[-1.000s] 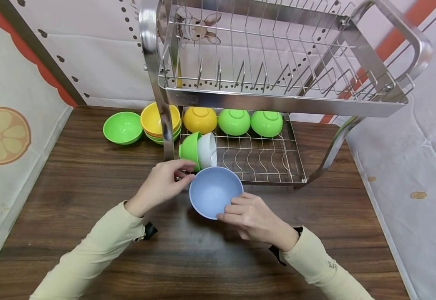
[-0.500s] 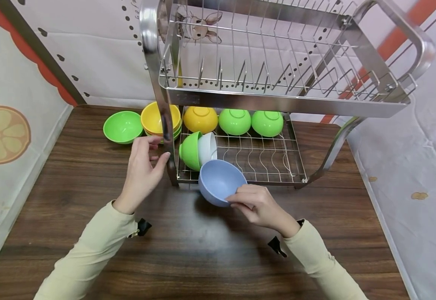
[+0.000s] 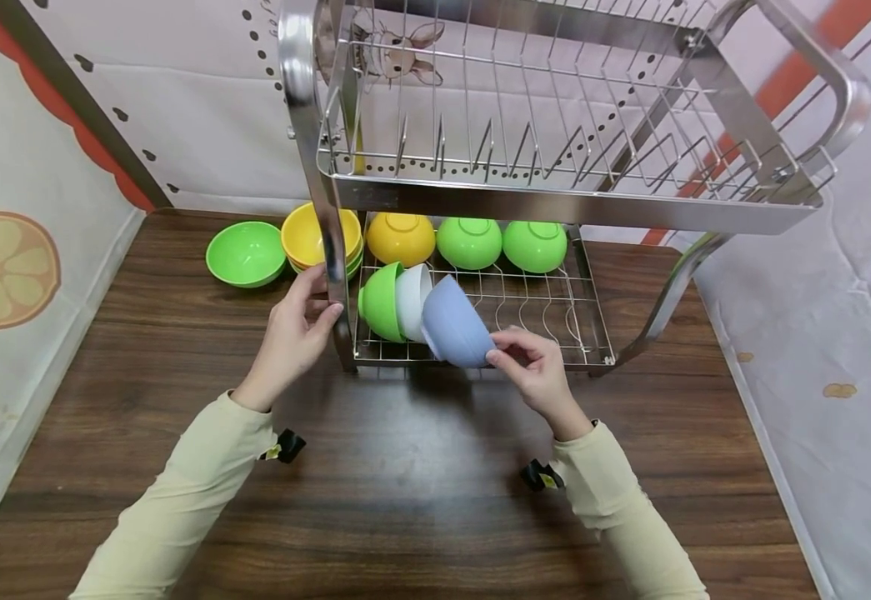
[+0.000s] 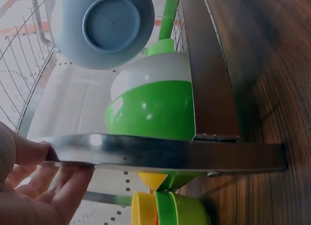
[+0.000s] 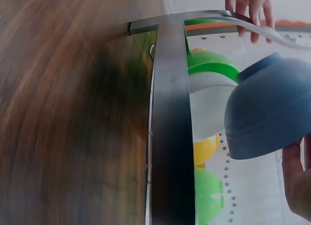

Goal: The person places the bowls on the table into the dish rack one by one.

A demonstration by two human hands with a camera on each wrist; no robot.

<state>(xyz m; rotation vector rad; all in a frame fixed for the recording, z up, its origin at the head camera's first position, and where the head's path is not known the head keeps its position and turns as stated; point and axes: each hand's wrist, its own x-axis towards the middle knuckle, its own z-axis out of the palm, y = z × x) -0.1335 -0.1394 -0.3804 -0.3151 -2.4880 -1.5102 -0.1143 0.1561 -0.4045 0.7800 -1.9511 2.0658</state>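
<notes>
My right hand (image 3: 538, 373) pinches the rim of a blue bowl (image 3: 453, 323) between thumb and fingers. The bowl is tilted on its side above the front of the lower rack tier, its foot turned left. Just left of it, a white bowl (image 3: 412, 302) and a green bowl (image 3: 380, 303) stand on edge in the wire slots, one against the other. My left hand (image 3: 290, 335) holds the left front leg (image 4: 121, 153) of the steel dish rack, thumb on one side and fingers on the other. In the right wrist view the blue bowl's outside (image 5: 269, 111) faces the camera.
Behind, a yellow bowl (image 3: 401, 242) and two green bowls (image 3: 468, 245) lie upside down on the lower tier. Left of the rack are a yellow-topped bowl stack (image 3: 302, 237) and a single green bowl (image 3: 246, 255). The upper wire tier (image 3: 555, 198) overhangs the lower one.
My right hand has moved the blue bowl up toward the rack and turned it from facing up onto its side. My left hand has left the bowls and taken hold of the rack's leg.
</notes>
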